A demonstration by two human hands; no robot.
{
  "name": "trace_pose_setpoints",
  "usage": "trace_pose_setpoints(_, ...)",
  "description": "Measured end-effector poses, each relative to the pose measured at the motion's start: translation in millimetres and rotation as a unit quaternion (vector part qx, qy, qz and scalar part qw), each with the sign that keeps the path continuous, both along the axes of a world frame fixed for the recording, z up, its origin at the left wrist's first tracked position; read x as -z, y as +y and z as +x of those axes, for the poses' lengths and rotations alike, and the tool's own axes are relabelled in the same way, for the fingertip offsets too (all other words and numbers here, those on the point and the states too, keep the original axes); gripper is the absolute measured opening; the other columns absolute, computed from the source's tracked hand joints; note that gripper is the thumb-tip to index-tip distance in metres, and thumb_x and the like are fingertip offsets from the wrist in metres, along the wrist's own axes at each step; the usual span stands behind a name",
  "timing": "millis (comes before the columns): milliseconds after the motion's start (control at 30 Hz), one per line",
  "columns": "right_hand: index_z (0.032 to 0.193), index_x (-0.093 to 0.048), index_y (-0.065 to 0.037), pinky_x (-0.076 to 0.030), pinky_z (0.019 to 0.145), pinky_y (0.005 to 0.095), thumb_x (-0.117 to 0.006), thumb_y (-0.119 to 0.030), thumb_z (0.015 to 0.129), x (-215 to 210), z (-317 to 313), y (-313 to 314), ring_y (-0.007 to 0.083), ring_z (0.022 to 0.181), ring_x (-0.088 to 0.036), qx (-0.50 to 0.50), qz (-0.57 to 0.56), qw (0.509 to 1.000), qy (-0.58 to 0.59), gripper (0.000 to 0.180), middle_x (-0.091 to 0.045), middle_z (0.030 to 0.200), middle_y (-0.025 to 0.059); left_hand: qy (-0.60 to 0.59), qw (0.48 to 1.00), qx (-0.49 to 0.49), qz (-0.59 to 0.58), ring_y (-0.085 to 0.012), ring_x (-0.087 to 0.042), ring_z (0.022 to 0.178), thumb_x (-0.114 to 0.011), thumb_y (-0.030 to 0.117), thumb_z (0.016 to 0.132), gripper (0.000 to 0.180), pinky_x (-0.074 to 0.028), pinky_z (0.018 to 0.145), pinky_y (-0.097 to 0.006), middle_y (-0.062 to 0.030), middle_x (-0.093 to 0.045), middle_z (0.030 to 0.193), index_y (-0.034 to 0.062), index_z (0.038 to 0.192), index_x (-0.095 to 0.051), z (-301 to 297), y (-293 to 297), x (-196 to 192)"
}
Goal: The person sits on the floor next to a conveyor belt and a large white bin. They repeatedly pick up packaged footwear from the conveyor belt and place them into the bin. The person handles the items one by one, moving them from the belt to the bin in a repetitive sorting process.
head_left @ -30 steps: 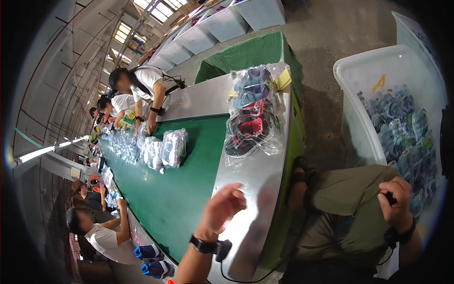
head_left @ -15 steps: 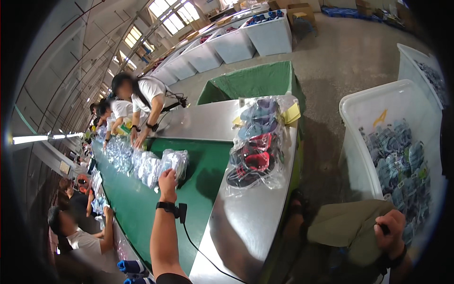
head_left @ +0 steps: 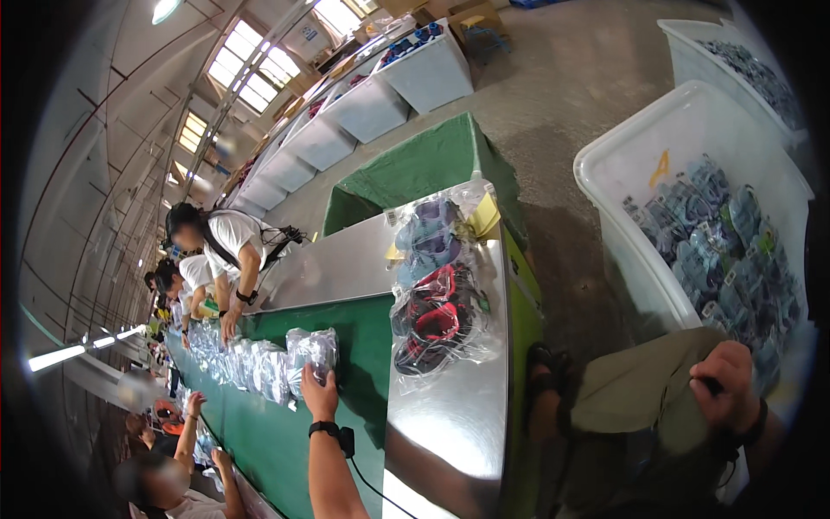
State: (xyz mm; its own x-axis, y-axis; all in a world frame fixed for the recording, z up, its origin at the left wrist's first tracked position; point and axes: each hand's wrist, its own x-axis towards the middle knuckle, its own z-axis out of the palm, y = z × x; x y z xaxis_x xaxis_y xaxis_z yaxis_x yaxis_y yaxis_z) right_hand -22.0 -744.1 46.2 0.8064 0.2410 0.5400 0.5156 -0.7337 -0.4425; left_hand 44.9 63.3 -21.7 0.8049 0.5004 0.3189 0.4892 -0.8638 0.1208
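My left hand [head_left: 319,394] reaches over the green conveyor belt [head_left: 259,424]. Its thumb and fingers are apart and rest against the near side of a clear plastic-wrapped pack [head_left: 312,350], the end one in a row of similar packs [head_left: 258,368]. What is inside these packs cannot be made out. Over my bent knee, my right hand [head_left: 724,381] is closed, with a small black object [head_left: 711,386] showing between the fingers. On the steel ledge beside the belt lie bagged red-and-black shoes [head_left: 437,320] and bagged blue-grey shoes [head_left: 428,233].
A white bin [head_left: 596,173] of bagged blue-grey shoes stands at my right, another white bin [head_left: 683,52] behind it. Past the ledge is a green-lined container [head_left: 406,164]. A co-worker [head_left: 229,242] leans over the belt's far side; another co-worker [head_left: 186,493] sits at lower left.
The view has shifted, with the right-hand bins showing further left. My left hand has gone from closed fingers at the end pack to spread fingers against it. My right hand stays closed.
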Motion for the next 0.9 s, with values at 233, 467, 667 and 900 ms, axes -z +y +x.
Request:
trace_pose_setpoints(233,0.091,-0.07,-0.012,-0.046,0.06,0.0393,-0.078,-0.003,0.072,-6.4,7.5,2.4,0.0255,0.064,-0.062,-0.05,0.041,0.997,-0.03,0.022,-0.063,0.074,0.003,0.037,0.996,-0.038,-0.077,-0.0441,-0.05,0.144,-0.072,0.044,0.096,0.081,-0.04,0.12,-0.052,-0.0293,-0.052,0.156,-0.0075,0.154,-0.047,10.1,6.1,-23.6)
trace_pose_setpoints(467,0.094,-0.072,-0.012,-0.047,0.059,0.0388,-0.079,-0.002,0.073,0.0,6.6,-0.2,0.0242,0.064,-0.063,-0.06,0.088,0.993,-0.044,0.025,-0.066,0.075,0.0023,-0.068,0.994,0.021,-0.078,-0.0474,-0.05,0.128,-0.077,0.042,0.096,0.075,-0.044,0.112,-0.052,-0.0323,-0.04,0.143,-0.0062,0.147,-0.05,-2.5,-50.3,3.1)
trace_pose_setpoints(667,0.093,-0.073,-0.011,-0.047,0.059,0.0385,-0.082,-0.003,0.073,0.2,7.0,-0.7,0.0241,0.065,-0.064,-0.072,0.09,0.993,-0.037,0.023,-0.067,0.077,0.0028,-0.194,0.807,-0.011,-0.558,-0.038,-0.044,0.14,-0.062,0.066,0.102,0.091,-0.035,0.12,-0.05,-0.021,-0.039,0.153,0.0006,0.16,-0.036,-68.2,-142.4,-5.2)
trace_pose_setpoints(900,0.09,-0.074,-0.01,-0.049,0.061,0.0376,-0.082,-0.002,0.075,-6.3,2.6,-1.0,0.0239,0.066,-0.065,-0.065,0.09,0.993,-0.028,0.018,-0.067,0.078,0.0029,-0.359,0.544,0.001,-0.759,-0.0387,-0.059,0.132,-0.059,0.079,0.096,0.092,-0.051,0.11,-0.055,-0.0159,-0.057,0.15,0.0073,0.152,-0.048,-119.8,-165.5,-24.2)
